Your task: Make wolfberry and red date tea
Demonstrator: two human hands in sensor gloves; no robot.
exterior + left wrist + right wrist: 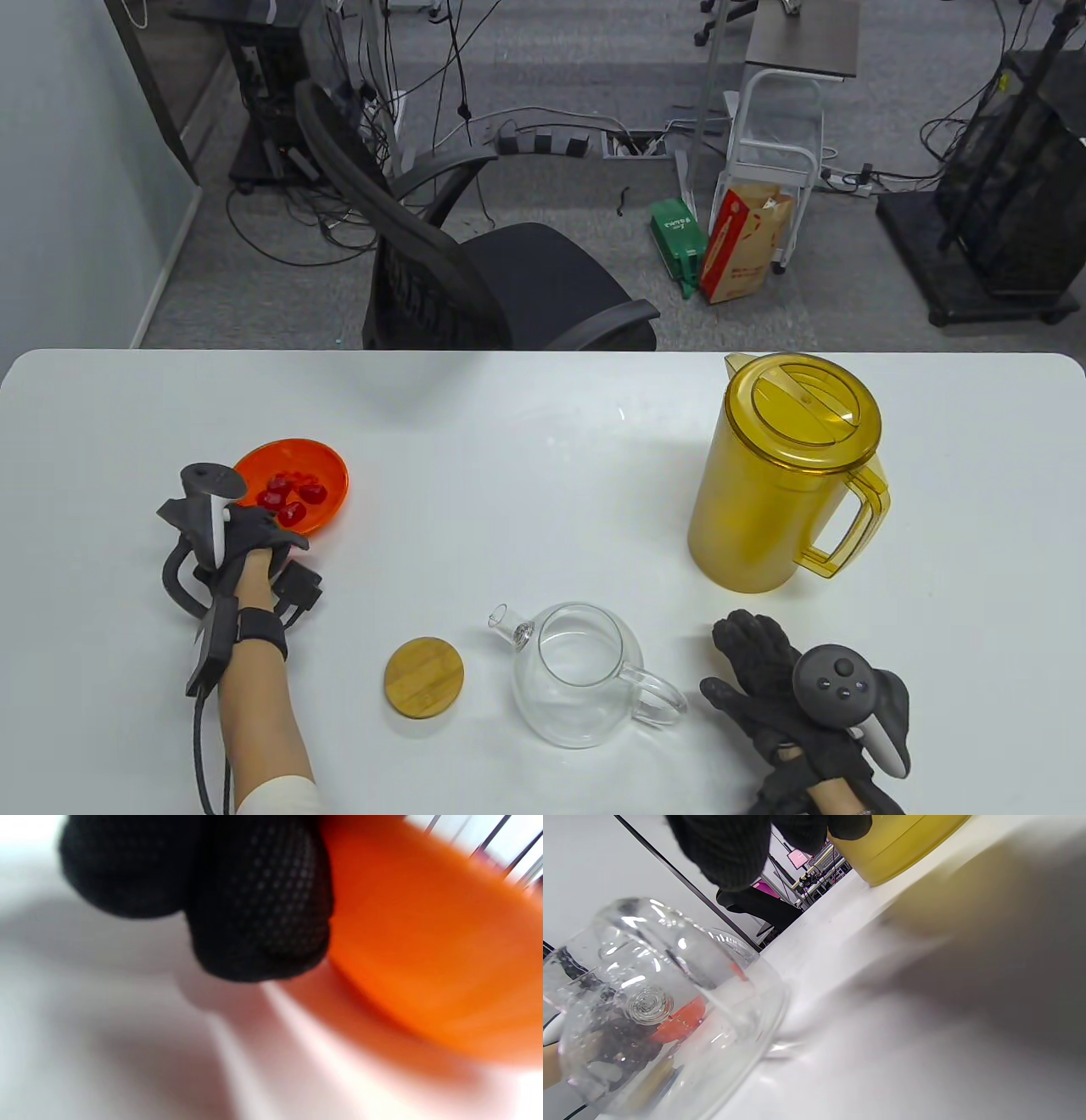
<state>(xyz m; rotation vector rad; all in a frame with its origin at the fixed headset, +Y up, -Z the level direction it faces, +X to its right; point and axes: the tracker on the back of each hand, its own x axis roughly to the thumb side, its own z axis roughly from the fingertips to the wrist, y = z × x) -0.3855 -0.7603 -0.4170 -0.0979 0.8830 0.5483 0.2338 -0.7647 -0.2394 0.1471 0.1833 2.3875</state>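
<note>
Black gloved fingers (258,899) fill the top of the left wrist view, right next to the side of the orange bowl (424,942). From above, the left hand (233,535) sits at the near edge of the orange bowl (327,463), with its tracker sticking up. Whether the fingers grip the rim or only touch it, I cannot tell. Some red dates (290,494) lie inside the bowl.

On the other side, the right hand (780,688) lies flat on the white table (526,441) with its fingers spread out. It holds nothing. It is just beside the handle of the glass teapot (585,671), not touching it.

That teapot stands open near the front of the table, its spout pointing left. Its round wooden lid (423,677) lies flat just to the left. A big yellow pitcher (785,475) with its lid on stands behind the right hand, handle to the right.

Past the table is a grey floor with a black office chair (475,263), lots of cables, a green box (676,231) and a red and white box (747,246).
</note>
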